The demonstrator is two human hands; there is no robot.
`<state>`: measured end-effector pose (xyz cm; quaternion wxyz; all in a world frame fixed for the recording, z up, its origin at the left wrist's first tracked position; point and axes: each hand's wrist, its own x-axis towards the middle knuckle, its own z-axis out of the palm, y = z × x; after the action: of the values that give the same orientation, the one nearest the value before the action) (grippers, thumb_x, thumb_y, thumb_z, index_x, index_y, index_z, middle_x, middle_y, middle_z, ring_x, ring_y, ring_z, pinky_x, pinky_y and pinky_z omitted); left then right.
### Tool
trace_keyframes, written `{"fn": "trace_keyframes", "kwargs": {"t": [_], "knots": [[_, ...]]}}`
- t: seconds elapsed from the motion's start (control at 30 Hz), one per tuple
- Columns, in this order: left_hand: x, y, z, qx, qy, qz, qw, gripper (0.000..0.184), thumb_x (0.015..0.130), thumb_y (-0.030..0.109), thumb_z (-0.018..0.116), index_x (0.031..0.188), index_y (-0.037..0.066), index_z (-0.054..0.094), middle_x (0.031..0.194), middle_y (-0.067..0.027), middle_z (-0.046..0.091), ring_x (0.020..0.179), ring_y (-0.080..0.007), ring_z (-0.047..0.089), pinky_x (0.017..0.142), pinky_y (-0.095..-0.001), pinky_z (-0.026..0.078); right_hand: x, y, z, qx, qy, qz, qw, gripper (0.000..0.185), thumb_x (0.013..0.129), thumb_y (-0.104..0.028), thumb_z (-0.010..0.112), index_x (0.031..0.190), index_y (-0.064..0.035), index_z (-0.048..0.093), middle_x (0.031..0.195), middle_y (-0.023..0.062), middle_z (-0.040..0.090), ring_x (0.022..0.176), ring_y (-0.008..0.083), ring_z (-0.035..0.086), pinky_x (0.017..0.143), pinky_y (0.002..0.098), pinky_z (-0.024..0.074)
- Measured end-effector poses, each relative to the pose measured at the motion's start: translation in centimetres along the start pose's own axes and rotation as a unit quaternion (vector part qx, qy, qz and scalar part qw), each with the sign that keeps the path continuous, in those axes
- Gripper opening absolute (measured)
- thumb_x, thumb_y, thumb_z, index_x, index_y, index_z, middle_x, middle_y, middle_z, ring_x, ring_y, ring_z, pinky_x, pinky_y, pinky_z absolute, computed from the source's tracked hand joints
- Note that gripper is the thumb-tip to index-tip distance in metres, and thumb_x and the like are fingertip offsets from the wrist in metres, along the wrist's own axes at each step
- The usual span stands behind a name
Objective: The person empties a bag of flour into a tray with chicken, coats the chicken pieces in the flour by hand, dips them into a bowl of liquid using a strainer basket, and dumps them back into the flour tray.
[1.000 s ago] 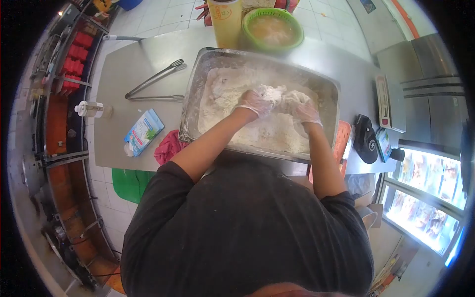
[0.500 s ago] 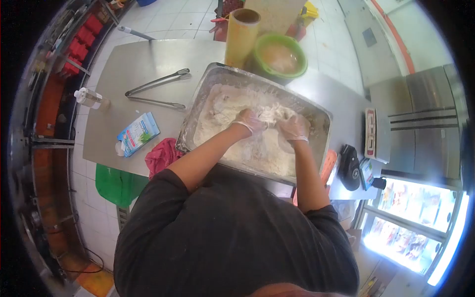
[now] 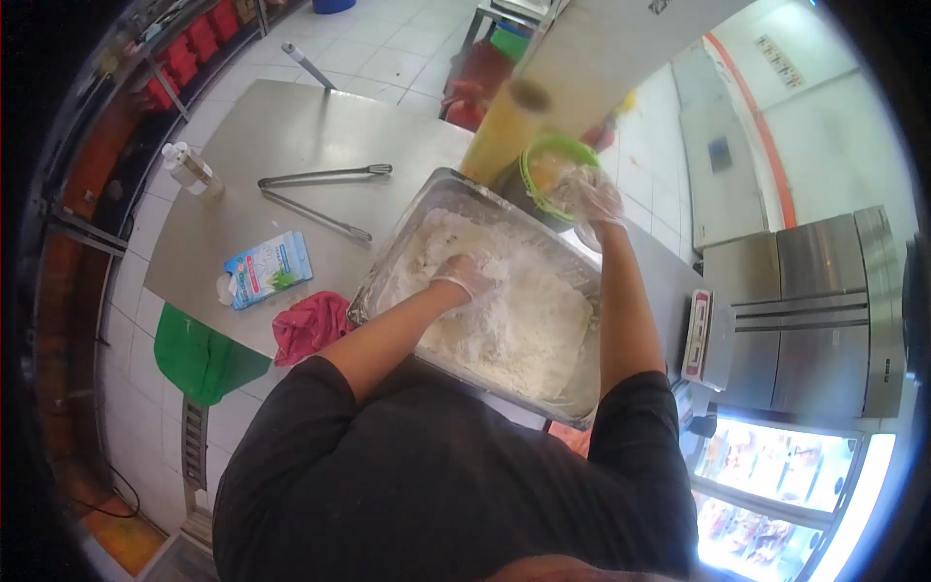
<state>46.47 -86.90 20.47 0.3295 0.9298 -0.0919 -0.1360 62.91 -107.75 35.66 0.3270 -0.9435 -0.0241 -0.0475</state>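
Observation:
A deep metal tray [image 3: 588, 283] of white flour [image 3: 529, 335] stands before me on the steel table. Inside it, my left hand [image 3: 467, 275], in a clear plastic glove, is pressed among floury clumps. Its fingers are hidden by flour, so I cannot make out a grip. My right hand [image 3: 593, 198], gloved the same way, is at the near right side of a green bowl [image 3: 572, 145] of cloudy liquid beyond the tray. Its fingers are blurred, and whether they hold anything does not show.
Left of the tray lie metal tongs [image 3: 325, 177], a blue-white packet [image 3: 270, 269], a pink cloth [image 3: 312, 325] and a bottle [image 3: 192, 172]. A yellowish cylinder [image 3: 504, 121] stands beside the bowl. At right are a scale-like device [image 3: 706, 339] and a lit display fridge [image 3: 771, 466].
My right hand has left the flour and moved forward to the green bowl. My left hand stays in the tray, now slightly farther left. The whole view has tilted.

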Motion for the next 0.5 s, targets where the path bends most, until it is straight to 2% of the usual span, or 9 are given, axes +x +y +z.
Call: {"fn": "trace_keyframes", "kwargs": {"t": [0.07, 0.1, 0.13, 0.17, 0.23, 0.33, 0.4, 0.47, 0.5], "knots": [[-0.4, 0.7, -0.2, -0.053, -0.009, -0.046, 0.997, 0.05, 0.081, 0.044, 0.062, 0.112, 0.005, 0.067, 0.109, -0.0243, 0.067, 0.105, -0.0388, 0.064, 0.09, -0.043, 0.051, 4.9, 3.7, 3.5, 0.05, -0.005, -0.102, 0.994, 0.023, 0.088, -0.027, 0.061, 0.084, -0.0045, 0.065, 0.079, 0.015, 0.066, 0.077, 0.0258, 0.063, 0.073, 0.038, 0.0484], [0.4, -0.2, 1.3, -0.051, -0.004, -0.047, 0.998, 0.05, 0.081, 0.044, 0.062, 0.112, 0.005, 0.067, 0.109, -0.0243, 0.067, 0.105, -0.0388, 0.064, 0.09, -0.043, 0.051, 3.1, -0.5, 2.3, -0.021, 0.001, -0.085, 0.996, 0.025, 0.089, -0.028, 0.062, 0.081, -0.0046, 0.063, 0.084, 0.017, 0.066, 0.08, 0.0287, 0.063, 0.074, 0.0417, 0.048], [1.8, -1.9, 3.9, -0.006, -0.005, -0.006, 1.0, 0.049, 0.082, 0.042, 0.061, 0.113, 0.006, 0.066, 0.11, -0.0242, 0.066, 0.105, -0.0391, 0.064, 0.09, -0.0432, 0.051, 4.9, 1.6, 3.9, -0.017, 0.002, -0.088, 0.996, 0.025, 0.089, -0.028, 0.062, 0.081, -0.0046, 0.063, 0.084, 0.017, 0.066, 0.08, 0.0287, 0.063, 0.074, 0.0417, 0.048], [1.9, -2.4, 4.3, 0.02, -0.006, 0.015, 1.0, 0.048, 0.082, 0.042, 0.061, 0.114, 0.006, 0.066, 0.11, -0.0242, 0.066, 0.105, -0.0393, 0.064, 0.09, -0.0433, 0.051, 8.1, 6.2, 7.0, -0.094, 0.028, -0.214, 0.972, 0.022, 0.087, -0.027, 0.062, 0.086, -0.0057, 0.064, 0.086, 0.016, 0.066, 0.083, 0.0308, 0.063, 0.075, 0.0434, 0.048], [1.6, -2.2, 3.8, 0.024, -0.006, 0.016, 1.0, 0.048, 0.081, 0.041, 0.061, 0.115, 0.007, 0.065, 0.11, -0.0242, 0.066, 0.104, -0.0398, 0.064, 0.09, -0.0435, 0.051, 4.7, -0.3, 4.1, -0.25, -0.055, -0.246, 0.935, 0.026, 0.086, -0.031, 0.062, 0.098, -0.0084, 0.067, 0.099, 0.0173, 0.067, 0.095, 0.0366, 0.062, 0.084, 0.0463, 0.0481], [0.9, -1.7, 2.0, 0.001, -0.008, -0.008, 1.0, 0.047, 0.081, 0.04, 0.062, 0.115, 0.008, 0.065, 0.109, -0.0241, 0.066, 0.103, -0.0401, 0.064, 0.09, -0.0437, 0.051, 5.8, 2.9, 5.8, -0.222, 0.006, -0.199, 0.954, 0.037, 0.083, -0.039, 0.066, 0.107, -0.0096, 0.067, 0.105, 0.0194, 0.067, 0.1, 0.037, 0.063, 0.086, 0.0457, 0.0504], [0.5, -1.7, 1.9, -0.002, -0.014, -0.011, 1.0, 0.045, 0.081, 0.039, 0.062, 0.114, 0.008, 0.066, 0.109, -0.024, 0.066, 0.103, -0.04, 0.064, 0.09, -0.0438, 0.051, 4.0, 2.5, 3.4, -0.222, -0.026, -0.196, 0.955, 0.04, 0.084, -0.035, 0.066, 0.113, -0.0092, 0.065, 0.112, 0.0191, 0.065, 0.105, 0.0365, 0.062, 0.09, 0.0442, 0.0499], [0.5, -1.7, 1.8, 0.007, -0.017, -0.018, 1.0, 0.043, 0.081, 0.038, 0.063, 0.111, 0.009, 0.067, 0.108, -0.0234, 0.067, 0.102, -0.0396, 0.065, 0.088, -0.0445, 0.051, 0.0, 0.7, 0.9, -0.17, 0.08, -0.235, 0.954, 0.041, 0.083, -0.033, 0.066, 0.116, -0.0074, 0.062, 0.116, 0.0184, 0.064, 0.107, 0.037, 0.061, 0.09, 0.0443, 0.0491], [-0.3, -0.7, 0.4, 0.007, -0.02, -0.015, 1.0, 0.043, 0.081, 0.038, 0.063, 0.111, 0.009, 0.067, 0.108, -0.0234, 0.067, 0.102, -0.0396, 0.065, 0.088, -0.0445, 0.051, -2.5, -0.3, -0.2, -0.133, 0.091, -0.213, 0.964, 0.04, 0.084, -0.026, 0.066, 0.118, -0.0058, 0.06, 0.116, 0.019, 0.063, 0.107, 0.0375, 0.061, 0.091, 0.0443, 0.0488]]}}
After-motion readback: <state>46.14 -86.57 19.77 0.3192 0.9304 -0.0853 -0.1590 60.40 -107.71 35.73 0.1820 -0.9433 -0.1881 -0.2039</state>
